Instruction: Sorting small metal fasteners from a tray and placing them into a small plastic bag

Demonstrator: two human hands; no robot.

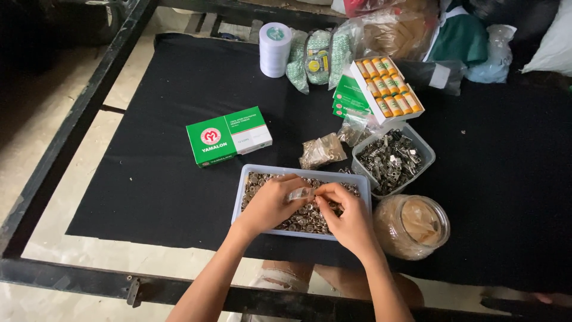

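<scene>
A pale blue rectangular tray [245, 179] full of small round metal rings lies on a black cloth. Over it, my left hand [271, 203] and my right hand [348, 217] meet at the fingertips. Together they pinch a small clear plastic bag [300, 194] just above the rings. Both hands have their fingers closed around the bag's edges. What is inside the bag I cannot tell.
A clear tub of metal clips [426, 156] and a glass jar [412, 226] sit right of the tray. A green and white box [228, 136], a small filled bag [322, 150], an open box of orange thread spools [387, 87], white tape rolls [274, 49] and plastic bags lie behind. A black metal frame [65, 134] borders the cloth.
</scene>
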